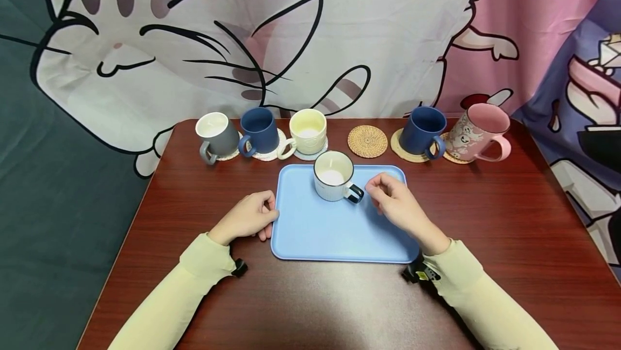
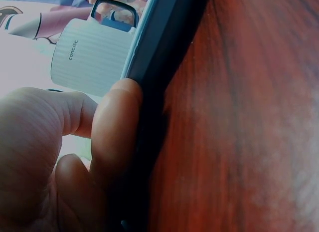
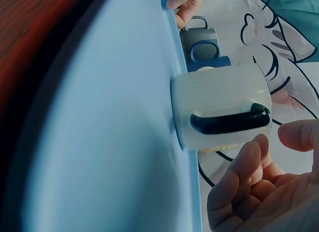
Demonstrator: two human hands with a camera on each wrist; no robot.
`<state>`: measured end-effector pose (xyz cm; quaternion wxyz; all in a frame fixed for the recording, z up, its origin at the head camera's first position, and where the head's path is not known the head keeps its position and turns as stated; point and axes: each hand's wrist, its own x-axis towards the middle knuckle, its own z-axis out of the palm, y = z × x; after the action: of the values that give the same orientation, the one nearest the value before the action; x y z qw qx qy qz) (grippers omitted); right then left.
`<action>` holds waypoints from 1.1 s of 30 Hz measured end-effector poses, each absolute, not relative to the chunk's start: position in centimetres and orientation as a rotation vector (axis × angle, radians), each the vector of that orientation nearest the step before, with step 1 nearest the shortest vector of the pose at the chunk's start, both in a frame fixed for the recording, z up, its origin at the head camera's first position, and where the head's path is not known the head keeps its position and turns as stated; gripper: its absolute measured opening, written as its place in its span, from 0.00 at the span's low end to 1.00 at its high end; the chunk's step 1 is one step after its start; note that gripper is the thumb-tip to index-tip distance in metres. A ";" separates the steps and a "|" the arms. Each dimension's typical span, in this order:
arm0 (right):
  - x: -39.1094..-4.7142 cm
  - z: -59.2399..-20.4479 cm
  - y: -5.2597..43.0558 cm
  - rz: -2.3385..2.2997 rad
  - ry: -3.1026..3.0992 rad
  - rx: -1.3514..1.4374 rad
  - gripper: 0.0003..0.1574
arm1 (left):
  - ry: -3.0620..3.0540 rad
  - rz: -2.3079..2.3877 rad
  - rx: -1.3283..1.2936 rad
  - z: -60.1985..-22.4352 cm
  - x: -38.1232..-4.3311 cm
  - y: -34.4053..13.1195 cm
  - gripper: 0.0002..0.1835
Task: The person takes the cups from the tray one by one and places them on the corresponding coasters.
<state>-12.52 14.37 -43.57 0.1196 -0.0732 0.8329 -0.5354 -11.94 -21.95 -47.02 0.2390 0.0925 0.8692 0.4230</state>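
Note:
A white mug (image 1: 333,176) with a dark rim and black handle stands upright on a blue tray (image 1: 315,237), towards its far side. Its ribbed wall bears the word "concise" in the left wrist view. My left hand (image 1: 248,215) pinches the tray's left rim, thumb on the edge. Just right of the mug's handle (image 3: 229,122) hovers my right hand (image 1: 395,201), above the tray. In the right wrist view its thumb and loosely bent fingers are apart, with nothing between them.
Behind the tray, a row of mugs stands on coasters: grey (image 1: 220,137), blue (image 1: 258,129), pale yellow (image 1: 309,129), another blue mug (image 1: 423,131) and a pink mug (image 1: 468,139). A bare woven coaster (image 1: 367,141) lies in that row. A cartoon-printed cloth hangs behind the table (image 1: 310,307).

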 end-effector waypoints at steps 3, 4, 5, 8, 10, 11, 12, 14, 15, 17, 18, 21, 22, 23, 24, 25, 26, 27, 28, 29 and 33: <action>-12.6 -43.8 14.0 -1.551 2.429 -0.249 0.15 | 2.382 1.157 0.254 -47.0 -11.9 -22.0 0.05; -12.6 -43.9 13.9 -1.544 2.431 -0.260 0.15 | 2.382 1.157 0.256 -47.0 -11.9 -22.0 0.05; -12.6 -44.0 13.7 -1.539 2.432 -0.270 0.15 | 2.381 1.158 0.257 -47.0 -11.9 -22.0 0.05; -12.6 -44.2 13.4 -1.527 2.427 -0.287 0.16 | 2.380 1.160 0.256 -47.0 -11.9 -22.0 0.05; -12.5 -44.2 13.3 -1.519 2.422 -0.301 0.17 | 2.378 1.161 0.256 -47.1 -11.9 -22.0 0.05; -12.5 -44.2 13.2 -1.515 2.419 -0.303 0.17 | 2.378 1.161 0.255 -47.1 -11.9 -22.0 0.05; -12.5 -44.2 13.1 -1.507 2.417 -0.307 0.17 | 2.379 1.158 0.256 -47.1 -11.9 -22.0 0.05; -12.5 -44.1 13.0 -1.493 2.417 -0.322 0.18 | 2.380 1.156 0.257 -47.2 -12.0 -22.0 0.05; -12.5 -44.1 12.9 -1.486 2.417 -0.328 0.19 | 2.381 1.155 0.258 -47.2 -12.0 -22.0 0.05; -12.5 -44.0 12.7 -1.476 2.412 -0.322 0.20 | 2.383 1.151 0.259 -47.2 -12.0 -22.1 0.05; -12.5 -44.0 12.6 -1.473 2.408 -0.321 0.21 | 2.383 1.150 0.259 -47.2 -12.0 -22.1 0.05; -12.5 -44.0 12.5 -1.473 2.395 -0.294 0.23 | 2.384 1.148 0.259 -47.2 -12.0 -22.0 0.05; -12.5 -44.0 12.4 -1.469 2.393 -0.286 0.23 | 2.384 1.147 0.259 -47.2 -12.0 -22.0 0.05; -12.5 -44.0 12.4 -1.466 2.389 -0.281 0.23 | 2.383 1.148 0.259 -47.2 -12.0 -22.0 0.05; -12.5 -44.0 12.4 -1.463 2.385 -0.274 0.24 | 2.383 1.149 0.259 -47.1 -12.0 -22.0 0.05; -12.5 -44.0 12.4 -1.462 2.380 -0.264 0.24 | 2.383 1.149 0.259 -47.1 -12.0 -22.0 0.05; -12.5 -44.0 12.3 -1.463 2.370 -0.259 0.25 | 2.382 1.151 0.260 -47.1 -12.0 -22.0 0.05; -12.6 -44.0 12.3 -1.465 2.359 -0.253 0.25 | 2.382 1.152 0.259 -47.1 -12.0 -22.0 0.05; -12.6 -44.0 12.3 -1.470 2.343 -0.246 0.26 | 2.381 1.152 0.259 -47.1 -12.0 -22.0 0.05; -12.6 -44.0 12.2 -1.477 2.325 -0.230 0.26 | 2.381 1.152 0.258 -47.1 -12.0 -22.0 0.05; -12.7 -44.0 12.2 -1.501 2.267 -0.193 0.30 | 2.376 1.156 0.258 -47.1 -12.0 -22.0 0.05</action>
<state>-12.66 12.21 -43.97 0.2067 -0.0693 0.8138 -0.5387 -12.00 -22.00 -47.10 0.2407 0.0943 0.8686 0.4226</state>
